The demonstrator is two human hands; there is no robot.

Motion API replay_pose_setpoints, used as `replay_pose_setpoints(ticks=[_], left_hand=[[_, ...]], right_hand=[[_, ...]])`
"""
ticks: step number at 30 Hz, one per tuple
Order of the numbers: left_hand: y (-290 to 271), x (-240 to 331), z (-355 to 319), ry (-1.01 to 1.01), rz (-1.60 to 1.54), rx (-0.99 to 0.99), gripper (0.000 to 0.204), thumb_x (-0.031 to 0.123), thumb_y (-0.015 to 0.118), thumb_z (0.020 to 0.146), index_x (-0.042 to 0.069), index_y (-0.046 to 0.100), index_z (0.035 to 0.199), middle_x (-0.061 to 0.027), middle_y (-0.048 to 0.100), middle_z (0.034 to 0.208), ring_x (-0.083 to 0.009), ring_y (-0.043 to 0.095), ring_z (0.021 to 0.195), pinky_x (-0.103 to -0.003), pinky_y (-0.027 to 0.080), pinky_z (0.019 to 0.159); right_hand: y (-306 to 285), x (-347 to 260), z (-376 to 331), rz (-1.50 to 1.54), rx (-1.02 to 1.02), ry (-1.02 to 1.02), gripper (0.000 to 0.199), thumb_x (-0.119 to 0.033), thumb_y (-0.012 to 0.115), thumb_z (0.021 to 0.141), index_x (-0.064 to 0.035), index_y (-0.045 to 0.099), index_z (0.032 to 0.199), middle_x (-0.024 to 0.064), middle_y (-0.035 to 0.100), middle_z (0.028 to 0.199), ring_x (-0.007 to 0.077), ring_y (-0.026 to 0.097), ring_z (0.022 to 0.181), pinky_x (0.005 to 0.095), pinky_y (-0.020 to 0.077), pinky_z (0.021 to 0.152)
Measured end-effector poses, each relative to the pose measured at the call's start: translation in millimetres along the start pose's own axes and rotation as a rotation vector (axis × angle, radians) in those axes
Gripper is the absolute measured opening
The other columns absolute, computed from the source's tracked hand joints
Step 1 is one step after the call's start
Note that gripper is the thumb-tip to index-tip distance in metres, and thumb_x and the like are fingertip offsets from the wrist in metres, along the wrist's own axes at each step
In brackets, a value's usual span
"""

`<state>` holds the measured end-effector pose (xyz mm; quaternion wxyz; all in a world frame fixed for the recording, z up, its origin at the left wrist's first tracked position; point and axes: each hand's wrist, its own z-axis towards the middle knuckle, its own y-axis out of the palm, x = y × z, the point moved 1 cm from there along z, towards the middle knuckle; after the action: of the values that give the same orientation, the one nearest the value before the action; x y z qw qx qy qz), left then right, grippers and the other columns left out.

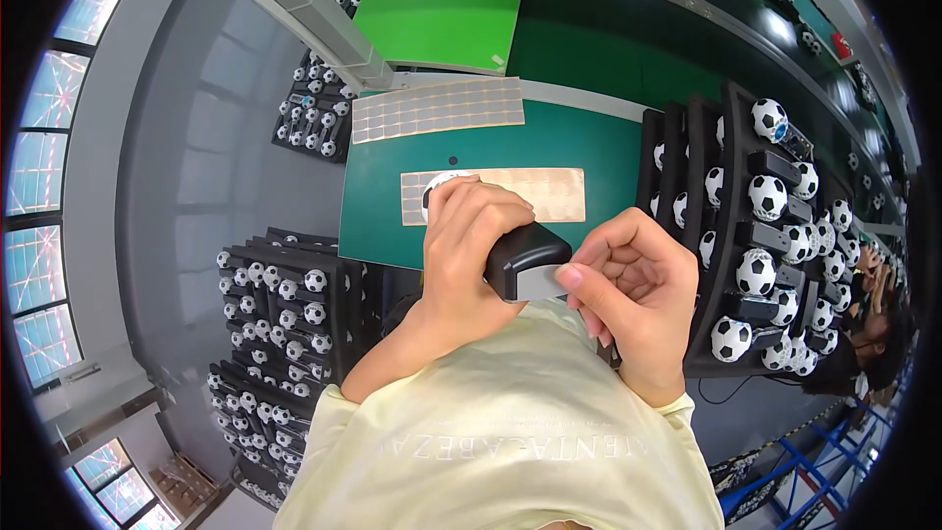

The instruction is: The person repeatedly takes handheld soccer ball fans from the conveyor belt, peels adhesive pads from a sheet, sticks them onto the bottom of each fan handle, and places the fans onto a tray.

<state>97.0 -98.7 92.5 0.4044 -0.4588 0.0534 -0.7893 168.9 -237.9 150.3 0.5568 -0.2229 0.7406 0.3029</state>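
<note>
My left hand (469, 236) is wrapped round a black device with a soccer-ball top (530, 247); its blocky black end points toward me, and a bit of the white-and-black ball shows past my knuckles. My right hand (633, 285) pinches a small grey sticker (538, 283) between thumb and fingers. The sticker lies against the end face of the device; how much of it is stuck down I cannot tell. Beneath my left hand, a label sheet (549, 194) rests on the green table (589, 147), with grey labels at its left and bare tan backing at its right.
Another sheet of grey labels (442, 110) lies farther back on the table. At right stand black foam trays (731, 167) full of similar ball-topped devices. More loaded trays (270, 314) are stacked at left. A bright green panel (442, 5) sits beyond the table. Another person (873, 334) is at far right.
</note>
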Motion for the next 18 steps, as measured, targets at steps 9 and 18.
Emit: replay_pose_setpoints(ticks=[9,18], left_hand=[[-20.7,-20.3,3.9,0.007,-0.033,-0.042,0.039,0.006,0.070,0.054,0.005,0.052,0.088,-0.0058,0.056,0.083,-0.0242,0.055,0.079,-0.042,0.036,0.083],[-37.8,-36.8,5.4,0.016,-0.059,-0.065,0.041,0.006,0.071,0.052,0.005,0.052,0.089,-0.0058,0.056,0.084,-0.0240,0.056,0.080,-0.042,0.036,0.084]], right_hand=[[23.7,5.6,14.0,0.022,0.025,0.006,0.012,0.002,0.064,0.080,0.0023,0.052,0.081,0.0039,0.058,0.065,0.0028,0.052,0.052,0.0157,0.0361,0.039],[46.9,6.6,22.0,-0.002,0.062,0.001,0.012,0.002,0.064,0.080,0.0024,0.052,0.082,0.0047,0.058,0.066,0.0030,0.052,0.052,0.0158,0.0361,0.039]])
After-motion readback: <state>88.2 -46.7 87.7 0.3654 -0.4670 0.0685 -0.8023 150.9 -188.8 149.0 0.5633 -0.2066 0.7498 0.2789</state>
